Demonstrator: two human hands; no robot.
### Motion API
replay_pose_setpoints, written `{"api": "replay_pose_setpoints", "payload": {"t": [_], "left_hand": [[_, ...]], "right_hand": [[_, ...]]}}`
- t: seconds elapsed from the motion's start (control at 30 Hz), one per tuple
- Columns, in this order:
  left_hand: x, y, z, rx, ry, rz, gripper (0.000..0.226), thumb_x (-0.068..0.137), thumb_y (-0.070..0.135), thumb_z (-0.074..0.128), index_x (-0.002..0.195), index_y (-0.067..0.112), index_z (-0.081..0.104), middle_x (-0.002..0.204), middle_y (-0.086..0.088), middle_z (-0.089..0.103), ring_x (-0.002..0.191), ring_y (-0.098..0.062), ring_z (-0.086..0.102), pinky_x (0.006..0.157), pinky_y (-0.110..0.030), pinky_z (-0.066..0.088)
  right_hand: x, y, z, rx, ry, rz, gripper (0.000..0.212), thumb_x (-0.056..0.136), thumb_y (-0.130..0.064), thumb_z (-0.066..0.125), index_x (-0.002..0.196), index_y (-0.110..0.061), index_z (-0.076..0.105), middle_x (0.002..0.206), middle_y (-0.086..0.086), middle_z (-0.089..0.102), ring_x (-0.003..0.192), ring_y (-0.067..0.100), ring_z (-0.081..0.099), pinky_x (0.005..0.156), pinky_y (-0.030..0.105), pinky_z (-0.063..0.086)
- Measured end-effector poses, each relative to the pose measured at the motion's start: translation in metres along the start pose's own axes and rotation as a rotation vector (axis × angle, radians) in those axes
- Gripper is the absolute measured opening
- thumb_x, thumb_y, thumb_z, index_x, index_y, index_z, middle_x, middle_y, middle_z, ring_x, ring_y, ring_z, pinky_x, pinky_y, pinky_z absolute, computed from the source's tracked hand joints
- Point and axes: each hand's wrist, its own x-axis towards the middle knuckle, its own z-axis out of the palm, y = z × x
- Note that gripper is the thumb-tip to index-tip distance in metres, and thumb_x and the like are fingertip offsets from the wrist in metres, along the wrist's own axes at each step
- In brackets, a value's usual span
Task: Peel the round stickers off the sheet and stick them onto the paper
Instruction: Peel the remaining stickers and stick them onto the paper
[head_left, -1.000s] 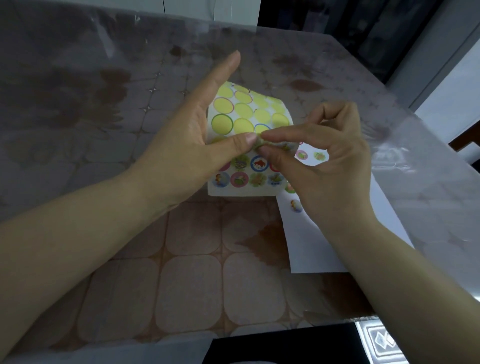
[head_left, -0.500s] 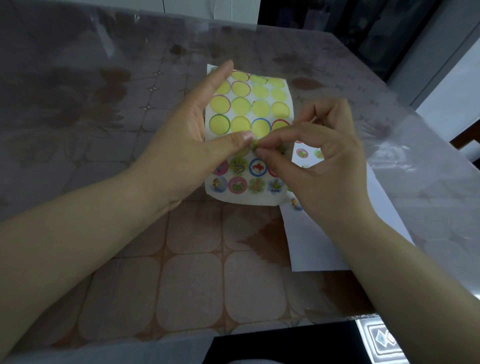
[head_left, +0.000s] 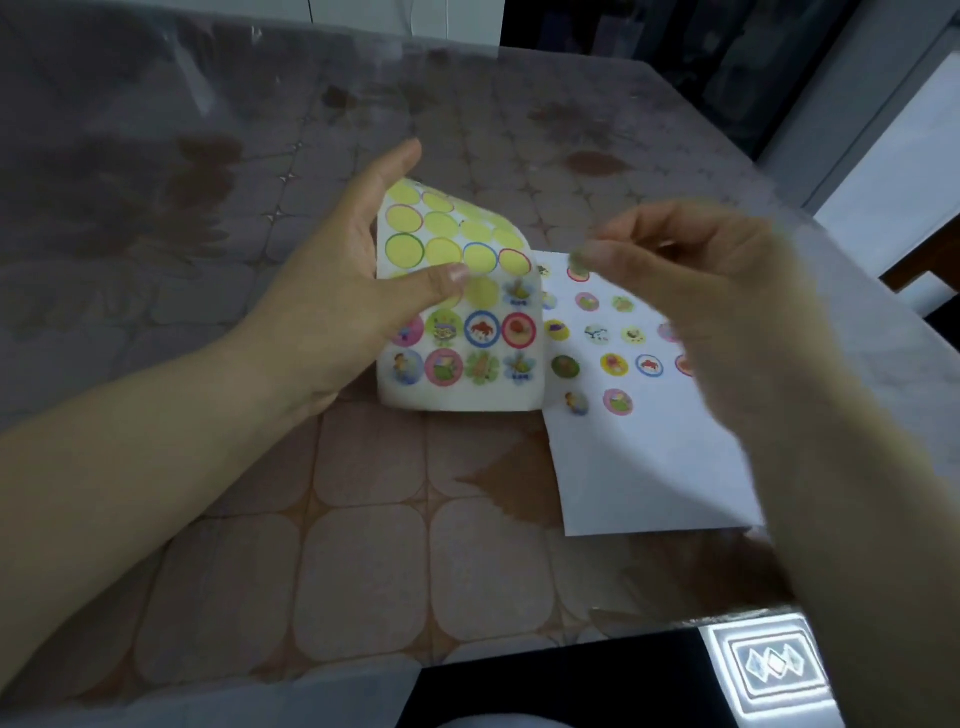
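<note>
A person's left hand (head_left: 332, 291) grips the curled sheet (head_left: 467, 387), thumb pressed across its face, just at the paper's (head_left: 649, 467) left edge. The blurred right hand (head_left: 727, 291) hovers over the stickers (head_left: 614, 364) already on the paper, fingertips (head_left: 592, 254) drawn together. Whether they pinch a sticker cannot be told. The paper lies right of the sheet, beneath the right hand, which is the nearer one for placing.

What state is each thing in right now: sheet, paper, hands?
sheet: curled over at the top, upper circles peeled bare, two lower rows full.
paper: flat on the table, many stickers stuck on.
left hand: grips the sheet, thumb on its face.
right hand: blurred, above the paper, pinches what looks like a sticker.
</note>
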Motion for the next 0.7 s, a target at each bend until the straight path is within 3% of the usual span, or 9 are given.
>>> {"api": "replay_pose_setpoints", "payload": {"t": [0.07,0.13,0.2,0.23,0.33,0.4,0.47,0.53,0.7], "left_hand": [[0.001,-0.001,0.000,-0.012,0.015,-0.008,0.073,0.080,-0.002,0.062,0.139,0.029,0.031,0.113,0.011,0.061,0.094,-0.003,0.067,0.076,-0.018,0.053],[0.001,-0.003,0.000,-0.004,0.023,-0.020,0.072,0.080,-0.001,0.063,0.138,0.030,0.033,0.111,0.011,0.063,0.093,-0.003,0.067,0.077,-0.019,0.053],[0.001,-0.004,0.001,0.002,0.022,-0.028,0.070,0.080,0.001,0.063,0.136,0.032,0.035,0.110,0.011,0.064,0.093,-0.004,0.068,0.079,-0.022,0.054],[0.001,-0.004,0.001,-0.003,0.021,-0.032,0.070,0.080,0.001,0.063,0.136,0.032,0.035,0.111,0.011,0.064,0.093,-0.004,0.068,0.078,-0.021,0.054],[0.001,-0.003,0.002,-0.010,0.017,-0.042,0.071,0.078,0.005,0.064,0.137,0.032,0.035,0.113,0.011,0.062,0.094,-0.004,0.068,0.074,-0.020,0.054],[0.001,-0.002,0.002,-0.013,0.015,-0.043,0.074,0.075,0.010,0.066,0.137,0.033,0.035,0.116,0.010,0.062,0.095,-0.005,0.067,0.075,-0.020,0.054],[0.001,-0.002,0.001,-0.019,0.013,-0.044,0.076,0.069,0.016,0.067,0.136,0.034,0.037,0.118,0.009,0.061,0.099,-0.006,0.066,0.077,-0.021,0.054],[0.000,-0.002,0.001,-0.028,0.007,-0.045,0.077,0.064,0.019,0.067,0.134,0.035,0.038,0.119,0.010,0.061,0.101,-0.007,0.066,0.080,-0.024,0.054],[-0.001,-0.001,0.001,-0.037,-0.009,-0.039,0.079,0.064,0.019,0.065,0.136,0.033,0.036,0.118,0.011,0.061,0.100,-0.006,0.066,0.077,-0.022,0.054]], "right_hand": [[-0.001,0.001,-0.028,-0.128,-0.037,0.057,0.007,0.067,-0.033,0.075,0.067,-0.027,0.071,0.065,-0.004,0.066,0.056,0.001,0.051,0.056,0.019,0.041],[-0.005,0.007,-0.050,-0.269,-0.124,0.139,0.015,0.059,-0.042,0.075,0.072,-0.034,0.073,0.077,0.000,0.071,0.070,0.008,0.056,0.071,0.027,0.041],[-0.011,0.017,-0.057,-0.332,-0.193,0.220,0.015,0.059,-0.041,0.075,0.072,-0.035,0.073,0.078,-0.003,0.072,0.074,0.011,0.055,0.074,0.029,0.038],[-0.014,0.021,-0.056,-0.313,-0.216,0.266,0.007,0.062,-0.034,0.076,0.069,-0.035,0.074,0.073,-0.010,0.072,0.072,0.005,0.055,0.072,0.025,0.037],[-0.018,0.031,-0.053,-0.247,-0.252,0.316,0.017,0.070,-0.015,0.074,0.059,-0.029,0.074,0.061,-0.024,0.066,0.064,-0.019,0.054,0.066,0.011,0.035],[-0.018,0.033,-0.052,-0.274,-0.239,0.315,0.014,0.067,-0.019,0.075,0.061,-0.032,0.074,0.063,-0.026,0.067,0.067,-0.023,0.053,0.073,0.015,0.037],[-0.017,0.034,-0.051,-0.273,-0.223,0.319,0.007,0.062,-0.025,0.075,0.063,-0.032,0.074,0.068,-0.023,0.069,0.077,-0.014,0.058,0.081,0.023,0.039],[-0.018,0.034,-0.049,-0.280,-0.205,0.311,0.006,0.063,-0.024,0.075,0.061,-0.030,0.074,0.070,-0.018,0.070,0.080,-0.002,0.059,0.079,0.024,0.040],[-0.017,0.037,-0.048,-0.341,-0.153,0.306,0.012,0.067,-0.019,0.077,0.061,-0.029,0.074,0.069,-0.008,0.068,0.069,0.003,0.054,0.066,0.015,0.039]]}}
